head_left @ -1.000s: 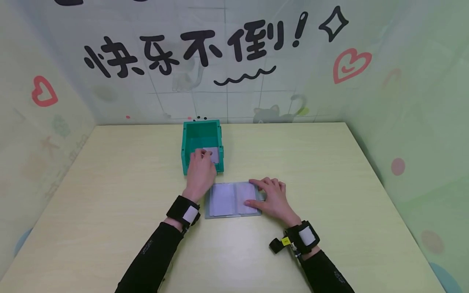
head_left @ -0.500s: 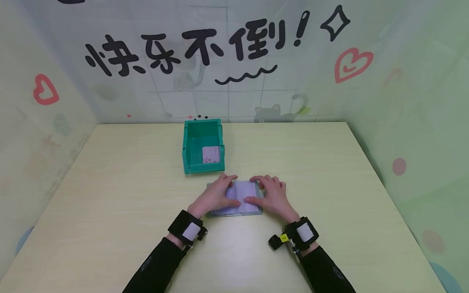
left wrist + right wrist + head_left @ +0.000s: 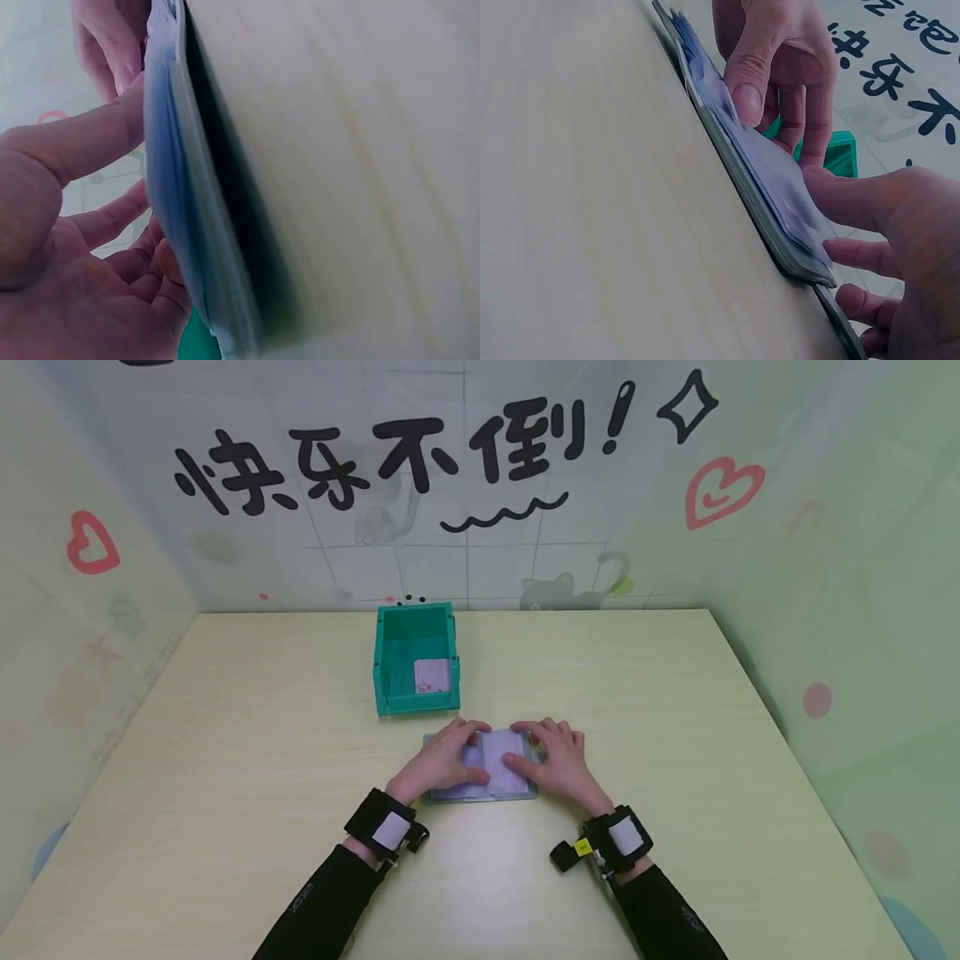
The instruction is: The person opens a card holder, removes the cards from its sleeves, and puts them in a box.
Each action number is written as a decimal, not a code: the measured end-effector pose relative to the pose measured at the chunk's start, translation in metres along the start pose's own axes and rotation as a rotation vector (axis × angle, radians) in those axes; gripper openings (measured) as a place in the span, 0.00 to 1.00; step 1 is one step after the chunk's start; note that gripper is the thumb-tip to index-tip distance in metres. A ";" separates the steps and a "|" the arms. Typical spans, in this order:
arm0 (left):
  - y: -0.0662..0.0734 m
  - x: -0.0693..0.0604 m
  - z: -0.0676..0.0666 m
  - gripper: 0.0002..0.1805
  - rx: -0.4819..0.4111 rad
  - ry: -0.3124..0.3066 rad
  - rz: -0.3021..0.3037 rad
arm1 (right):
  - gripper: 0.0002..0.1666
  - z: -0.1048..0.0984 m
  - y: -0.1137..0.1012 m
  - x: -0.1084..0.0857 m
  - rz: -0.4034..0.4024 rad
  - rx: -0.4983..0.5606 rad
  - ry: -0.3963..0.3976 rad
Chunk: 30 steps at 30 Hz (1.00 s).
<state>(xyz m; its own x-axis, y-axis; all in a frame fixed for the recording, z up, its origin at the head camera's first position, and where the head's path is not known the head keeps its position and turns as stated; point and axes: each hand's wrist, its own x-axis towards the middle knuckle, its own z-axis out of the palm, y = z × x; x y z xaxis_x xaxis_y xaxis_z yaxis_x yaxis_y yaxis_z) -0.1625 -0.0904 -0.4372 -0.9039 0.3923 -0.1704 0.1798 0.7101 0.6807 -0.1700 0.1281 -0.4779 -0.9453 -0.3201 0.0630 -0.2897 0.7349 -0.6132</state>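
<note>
A small booklet [image 3: 504, 764] lies spread out on the table in the head view, its pale purple pages inside a grey-green cover. My left hand [image 3: 438, 762] rests over its left page, thumb and fingers apart and touching the pages. Across the right page and its outer edge lies my right hand [image 3: 561, 766], thumb on the paper and forefinger near the top edge. In the right wrist view, several layers show along the side of the booklet [image 3: 772, 176], where both thumbs touch the top sheet. The left hand hides much of the left page.
Behind the booklet stands a green bin [image 3: 417, 703]. A small pink-purple square card or pad [image 3: 432, 677] lies in its front right corner. The pale wooden table [image 3: 247, 735] ends at a printed backdrop [image 3: 337, 560] at the back and sides.
My left hand has come back from the bin to the booklet's left page, uncovering the square piece in the bin. My right hand has stayed at the right page, almost still.
</note>
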 end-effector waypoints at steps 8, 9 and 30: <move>-0.001 0.002 0.002 0.37 -0.006 -0.006 -0.015 | 0.17 0.006 0.003 -0.001 0.031 0.092 0.083; -0.001 0.002 0.003 0.37 -0.008 -0.006 -0.017 | 0.15 0.007 0.003 -0.002 0.026 0.104 0.094; -0.009 0.003 0.000 0.35 -0.150 -0.023 0.011 | 0.15 0.015 0.010 -0.014 -0.429 0.388 0.116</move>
<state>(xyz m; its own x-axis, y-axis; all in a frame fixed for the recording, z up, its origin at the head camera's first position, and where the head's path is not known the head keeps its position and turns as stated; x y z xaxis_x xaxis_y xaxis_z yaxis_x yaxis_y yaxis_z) -0.1670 -0.0963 -0.4439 -0.8927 0.4143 -0.1772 0.1287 0.6112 0.7810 -0.1579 0.1312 -0.4964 -0.7725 -0.4568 0.4411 -0.5942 0.2752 -0.7558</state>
